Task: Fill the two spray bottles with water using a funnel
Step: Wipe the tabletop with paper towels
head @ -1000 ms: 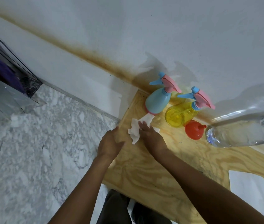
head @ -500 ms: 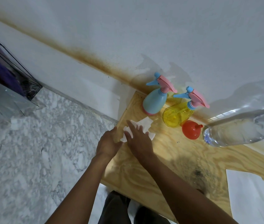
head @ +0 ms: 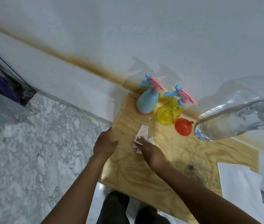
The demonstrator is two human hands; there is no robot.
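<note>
Fingers of right hand straight, pressing crumpled white tissue onto wooden board, centre frame. Left hand relaxed, holding nothing, resting on board's left edge. Above, right of centre: blue spray bottle and yellow spray bottle, spray heads on; orange funnel just beside; clear water bottle further right.

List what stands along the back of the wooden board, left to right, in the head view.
blue bottle → yellow bottle → funnel → water bottle
</note>
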